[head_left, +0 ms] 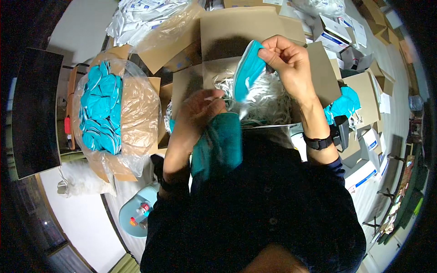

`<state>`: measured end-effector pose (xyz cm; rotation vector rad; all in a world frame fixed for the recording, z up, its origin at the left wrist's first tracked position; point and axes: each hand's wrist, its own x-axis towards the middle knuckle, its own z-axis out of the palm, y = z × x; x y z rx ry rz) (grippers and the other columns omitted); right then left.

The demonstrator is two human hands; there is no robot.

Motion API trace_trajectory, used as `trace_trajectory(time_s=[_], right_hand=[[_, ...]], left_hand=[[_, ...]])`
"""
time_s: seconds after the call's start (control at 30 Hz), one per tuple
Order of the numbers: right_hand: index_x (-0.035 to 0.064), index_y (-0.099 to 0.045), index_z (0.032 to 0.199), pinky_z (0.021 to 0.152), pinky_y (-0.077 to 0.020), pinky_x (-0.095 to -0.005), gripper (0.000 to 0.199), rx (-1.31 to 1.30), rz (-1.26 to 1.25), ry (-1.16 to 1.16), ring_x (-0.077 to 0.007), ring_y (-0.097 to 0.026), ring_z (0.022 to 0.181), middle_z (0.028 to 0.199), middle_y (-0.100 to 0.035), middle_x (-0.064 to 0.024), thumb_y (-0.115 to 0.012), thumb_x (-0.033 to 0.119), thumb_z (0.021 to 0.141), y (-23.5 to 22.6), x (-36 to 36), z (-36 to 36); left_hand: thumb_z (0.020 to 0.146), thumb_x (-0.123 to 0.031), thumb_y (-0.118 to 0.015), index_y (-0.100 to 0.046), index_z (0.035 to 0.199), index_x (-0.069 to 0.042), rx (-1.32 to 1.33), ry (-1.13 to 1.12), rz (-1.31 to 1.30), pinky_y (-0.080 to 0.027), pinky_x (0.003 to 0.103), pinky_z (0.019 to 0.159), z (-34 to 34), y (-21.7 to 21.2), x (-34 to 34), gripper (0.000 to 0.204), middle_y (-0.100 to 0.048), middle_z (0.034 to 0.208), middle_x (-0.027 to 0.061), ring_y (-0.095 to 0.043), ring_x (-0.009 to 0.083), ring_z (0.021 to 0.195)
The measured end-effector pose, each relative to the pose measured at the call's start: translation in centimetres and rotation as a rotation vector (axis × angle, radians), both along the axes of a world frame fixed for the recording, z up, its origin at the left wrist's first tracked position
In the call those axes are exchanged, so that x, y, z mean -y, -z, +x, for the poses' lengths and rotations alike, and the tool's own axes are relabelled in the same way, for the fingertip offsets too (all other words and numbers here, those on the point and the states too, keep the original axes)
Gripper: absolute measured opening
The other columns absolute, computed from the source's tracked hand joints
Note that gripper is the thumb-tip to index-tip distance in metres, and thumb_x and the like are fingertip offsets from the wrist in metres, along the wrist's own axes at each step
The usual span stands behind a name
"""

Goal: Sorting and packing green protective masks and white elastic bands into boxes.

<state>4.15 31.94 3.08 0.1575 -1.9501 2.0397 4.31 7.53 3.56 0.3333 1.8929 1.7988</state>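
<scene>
The teal piece [246, 75] slants over the carton [246, 29], between the hands, its upper end pinched between thumb and fingers of the right hand [291, 61]. Near the carton's near left corner, the left hand [200, 109] is blurred, fingers curled; its grip I cannot tell.

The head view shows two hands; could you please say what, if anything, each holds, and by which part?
The right hand pinches a teal fabric piece by its upper end. Whether the left hand, blurred, holds anything cannot be told.
</scene>
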Motion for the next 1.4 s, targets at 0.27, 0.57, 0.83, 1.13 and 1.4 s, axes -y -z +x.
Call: trace_trajectory(time_s=[0.27, 0.57, 0.83, 1.13, 1.4], right_hand=[[0.0014, -0.065, 0.09, 0.057, -0.0456, -0.0237, 0.012, 0.075, 0.005, 0.156, -0.007, -0.053, 0.061, 0.078, -0.064, -0.0013, -0.073, 0.007, 0.083, -0.8, 3.7, 0.6], [0.0019, -0.062, 0.081, 0.067, -0.0492, -0.0296, 0.012, 0.048, 0.245, -0.073, -0.0193, -0.061, 0.073, 0.079, -0.061, -0.0094, -0.073, 0.002, 0.075, 0.7, 4.6, 2.2], [0.0004, -0.06, 0.093, 0.07, -0.0494, -0.0369, 0.012, -0.152, 0.916, 0.289, -0.0324, -0.062, 0.08, 0.091, -0.063, -0.014, -0.064, -0.002, 0.082, 0.4, -0.1, 0.3], [0.0009, -0.06, 0.106, 0.07, -0.0492, -0.0216, 0.022, 0.063, 0.007, -0.118, -0.007, -0.061, 0.079, 0.099, -0.066, -0.0051, -0.068, 0.001, 0.086, 2.2, 7.3, 2.4], [-0.0004, -0.061, 0.098, 0.064, -0.0482, -0.0231, 0.016, 0.203, -0.319, -0.089, -0.0095, -0.059, 0.07, 0.083, -0.066, -0.0033, -0.069, -0.002, 0.084, 3.1, 8.3, 1.4]], left_hand=[[0.086, -0.016, -0.07, -0.068, 0.083, 0.0, -0.505, -0.102, -0.298, -0.035, 0.025, 0.048, 0.2, -0.9, -2.0, 0.016, -0.057, 0.06, 0.0024, -0.045, 0.0063, 0.054], [0.084, -0.01, -0.07, -0.062, 0.077, 0.002, -0.73, -0.154, -0.41, -0.036, 0.029, 0.049, 0.2, 0.5, -2.0, 0.016, -0.051, 0.06, 0.0091, -0.043, 0.0106, 0.054], [0.082, -0.001, -0.071, -0.061, 0.075, 0.0, -0.692, -0.444, -0.223, -0.03, 0.025, 0.051, 0.2, -0.8, 0.7, 0.012, -0.046, 0.061, -0.0016, -0.035, 0.007, 0.057], [0.083, 0.001, -0.07, -0.062, 0.077, 0.001, -0.613, -0.504, -0.136, -0.033, 0.019, 0.056, 0.3, -0.8, -1.3, 0.01, -0.056, 0.069, -0.0032, -0.043, 0.003, 0.064], [0.085, 0.0, -0.069, -0.064, 0.079, 0.0, -0.606, -0.45, -0.219, -0.035, 0.02, 0.054, 0.3, -0.8, -0.7, 0.008, -0.059, 0.073, -0.0024, -0.045, 0.0036, 0.062]])
